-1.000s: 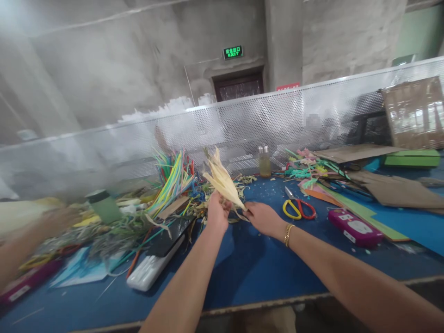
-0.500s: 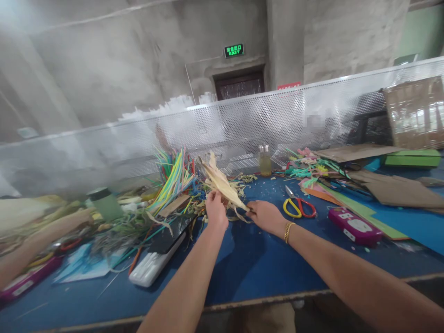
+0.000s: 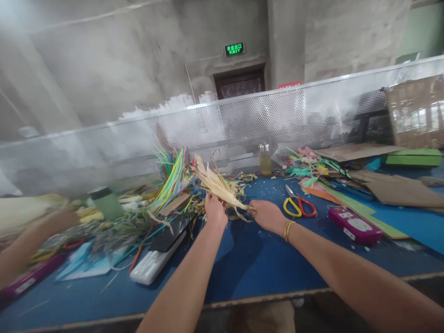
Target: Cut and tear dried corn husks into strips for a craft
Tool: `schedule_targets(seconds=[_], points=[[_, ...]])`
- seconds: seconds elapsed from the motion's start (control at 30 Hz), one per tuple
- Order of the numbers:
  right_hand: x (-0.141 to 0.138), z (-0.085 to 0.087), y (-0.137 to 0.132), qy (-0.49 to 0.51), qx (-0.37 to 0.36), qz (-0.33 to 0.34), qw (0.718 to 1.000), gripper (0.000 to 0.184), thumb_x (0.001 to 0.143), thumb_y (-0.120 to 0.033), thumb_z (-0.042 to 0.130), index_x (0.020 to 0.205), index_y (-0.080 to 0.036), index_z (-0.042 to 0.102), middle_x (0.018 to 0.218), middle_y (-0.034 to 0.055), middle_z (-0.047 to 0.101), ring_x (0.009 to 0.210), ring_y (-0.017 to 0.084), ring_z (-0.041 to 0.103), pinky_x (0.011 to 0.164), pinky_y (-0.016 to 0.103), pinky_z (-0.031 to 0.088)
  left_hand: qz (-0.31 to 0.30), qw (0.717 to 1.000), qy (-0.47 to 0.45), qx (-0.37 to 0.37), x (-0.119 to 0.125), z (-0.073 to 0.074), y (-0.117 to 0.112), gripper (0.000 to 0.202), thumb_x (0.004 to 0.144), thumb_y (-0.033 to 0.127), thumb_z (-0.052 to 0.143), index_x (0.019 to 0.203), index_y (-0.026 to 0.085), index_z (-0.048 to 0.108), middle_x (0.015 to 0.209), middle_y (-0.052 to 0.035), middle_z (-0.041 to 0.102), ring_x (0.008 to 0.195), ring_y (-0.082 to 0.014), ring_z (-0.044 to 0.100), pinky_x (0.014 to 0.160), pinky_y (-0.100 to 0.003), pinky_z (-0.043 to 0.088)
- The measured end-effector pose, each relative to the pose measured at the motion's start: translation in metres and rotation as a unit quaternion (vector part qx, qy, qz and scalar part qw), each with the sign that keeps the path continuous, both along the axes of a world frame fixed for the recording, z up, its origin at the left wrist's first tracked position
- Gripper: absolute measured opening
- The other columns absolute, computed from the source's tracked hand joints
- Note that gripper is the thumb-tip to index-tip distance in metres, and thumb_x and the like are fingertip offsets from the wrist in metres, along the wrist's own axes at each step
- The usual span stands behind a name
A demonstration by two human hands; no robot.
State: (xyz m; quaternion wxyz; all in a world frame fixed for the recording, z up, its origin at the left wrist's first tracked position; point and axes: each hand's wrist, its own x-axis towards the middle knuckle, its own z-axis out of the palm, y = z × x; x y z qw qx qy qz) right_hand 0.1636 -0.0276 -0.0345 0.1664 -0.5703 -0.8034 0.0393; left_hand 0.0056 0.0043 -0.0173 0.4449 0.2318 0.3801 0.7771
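Husk (image 3: 221, 186) papery, matt; scissors (image 3: 299, 203) plastic-handled; partition (image 3: 270, 115) shiny metal.

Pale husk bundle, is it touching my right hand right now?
Touching. The head view shows the narrow end of the pale husk bundle running into the pinched fingers of your right hand, with no gap between them.

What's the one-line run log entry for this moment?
left hand: holding pale husk bundle | right hand: pinching its narrow end | scissors: on blue table, right of right hand | co-worker's hand: far left, blurred
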Motion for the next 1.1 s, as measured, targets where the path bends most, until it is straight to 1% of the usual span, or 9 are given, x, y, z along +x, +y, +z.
schedule_targets(seconds=[0.2,0.33,0.47,0.57,0.7,0.83,0.93,1.0,1.1], points=[[0.0,0.001,0.0,0.008,0.004,-0.007,1.0,0.032,0.097,-0.036,0.033,0.096,-0.018,0.06,0.099,0.0096,0.068,0.094,0.02,0.063,0.073,0.027,0.038,-0.007,1.0,-0.015,0.008,0.001,0.004,-0.003,0.007,0.088,0.021,0.048,0.082,0.02,0.049,0.076,0.0011,0.06,0.059,-0.0088,0.057,0.062,-0.023,0.048],[0.0,0.002,0.0,0.008,0.002,-0.037,0.999,0.029,0.096,-0.034,0.034,0.098,-0.018,0.059,0.099,0.0107,0.068,0.094,0.021,0.063,0.072,0.028,0.039,-0.02,0.999,-0.011,0.026,0.003,0.004,-0.006,0.024,0.095,0.037,0.04,0.09,0.019,0.055,0.088,-0.004,0.063,0.069,-0.0115,0.061,0.065,-0.025,0.05],[0.001,0.004,-0.001,0.01,0.007,-0.051,0.999,0.028,0.097,-0.031,0.034,0.102,-0.018,0.058,0.102,0.0108,0.068,0.095,0.02,0.063,0.073,0.027,0.039,-0.033,0.999,0.015,0.016,0.003,0.002,-0.005,0.031,0.087,0.048,0.051,0.094,0.019,0.057,0.095,-0.0067,0.064,0.078,-0.0155,0.064,0.062,-0.026,0.051],[0.001,0.004,0.0,0.015,-0.001,-0.043,0.999,0.028,0.096,-0.029,0.033,0.103,-0.018,0.058,0.101,0.0107,0.068,0.095,0.02,0.063,0.074,0.027,0.039,-0.048,0.998,0.039,0.018,0.002,-0.002,-0.003,0.031,0.081,0.046,0.062,0.094,0.018,0.057,0.09,-0.006,0.064,0.075,-0.0156,0.064,0.061,-0.026,0.05],[0.001,0.0,0.003,0.019,-0.014,-0.037,0.999,0.028,0.095,-0.03,0.035,0.104,-0.018,0.059,0.102,0.012,0.068,0.096,0.021,0.063,0.076,0.028,0.039,-0.056,0.998,0.036,0.011,0.003,-0.006,-0.001,0.019,0.086,0.036,0.057,0.092,0.018,0.056,0.085,-0.0039,0.064,0.07,-0.0127,0.063,0.061,-0.024,0.05],[0.002,-0.001,0.004,0.025,-0.017,-0.037,0.999,0.028,0.095,-0.029,0.034,0.104,-0.017,0.058,0.102,0.0119,0.068,0.096,0.022,0.063,0.075,0.029,0.039,-0.063,0.997,0.034,0.001,0.008,-0.008,0.0,0.016,0.088,0.033,0.053,0.09,0.017,0.056,0.082,-0.0035,0.064,0.066,-0.0113,0.061,0.061,-0.024,0.05],[0.004,-0.001,0.005,0.025,-0.024,-0.047,0.998,0.029,0.096,-0.029,0.032,0.103,-0.016,0.058,0.103,0.0129,0.068,0.096,0.022,0.064,0.075,0.029,0.04,-0.054,0.998,0.03,-0.019,0.003,-0.001,0.001,0.018,0.09,0.032,0.05,0.086,0.016,0.057,0.078,-0.0036,0.063,0.061,-0.0101,0.059,0.058,-0.023,0.049],[0.004,-0.002,0.006,0.02,-0.033,-0.054,0.998,0.03,0.097,-0.029,0.032,0.101,-0.015,0.058,0.105,0.0143,0.067,0.096,0.023,0.064,0.075,0.029,0.04,-0.011,1.0,-0.011,-0.01,-0.012,0.01,0.001,0.021,0.091,0.034,0.046,0.086,0.016,0.057,0.077,-0.0038,0.061,0.06,-0.0096,0.059,0.057,-0.021,0.049],[0.005,-0.004,0.008,0.008,-0.045,-0.051,0.998,0.031,0.096,-0.028,0.032,0.1,-0.014,0.059,0.106,0.0153,0.067,0.096,0.023,0.064,0.074,0.03,0.04,0.073,0.987,-0.103,0.095,-0.052,0.031,-0.001,0.027,0.094,0.04,0.035,0.097,0.021,0.055,0.089,-0.0056,0.062,0.08,-0.0114,0.064,0.068,-0.021,0.053]])
